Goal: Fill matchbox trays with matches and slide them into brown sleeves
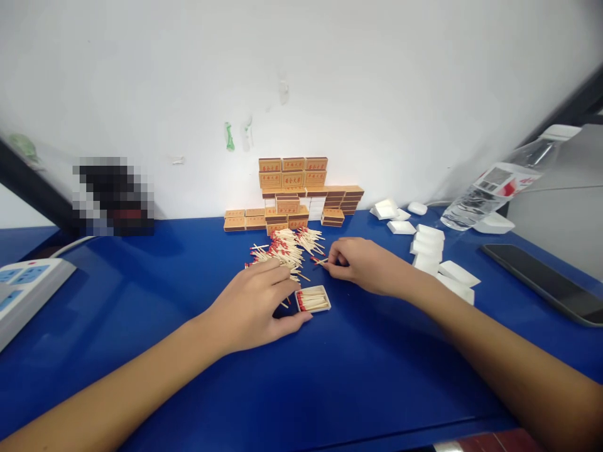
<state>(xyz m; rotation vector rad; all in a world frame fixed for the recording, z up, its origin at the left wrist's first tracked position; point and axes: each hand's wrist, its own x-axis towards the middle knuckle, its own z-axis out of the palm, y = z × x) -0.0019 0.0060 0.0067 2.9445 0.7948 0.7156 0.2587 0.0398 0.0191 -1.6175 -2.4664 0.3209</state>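
A small white matchbox tray [326,306] lies on the blue tabletop, filled with red-tipped matches [313,298] side by side. My left hand [257,304] grips its left end, the thumb along the near side and the forefinger at the far side. Beyond the tray spreads a loose heap of matches [287,248], partly hidden by that hand. To the right of the heap, my right hand [360,263] pinches a match [320,260] or two between thumb and fingertips, red heads pointing left; the exact number is unclear.
Orange matchboxes [293,180] are stacked against the wall behind the heap. White empty trays [428,248], a tilted water bottle [502,179], a white earphone case [417,208] and a phone [546,279] are on the right. A power strip [32,289] sits far left.
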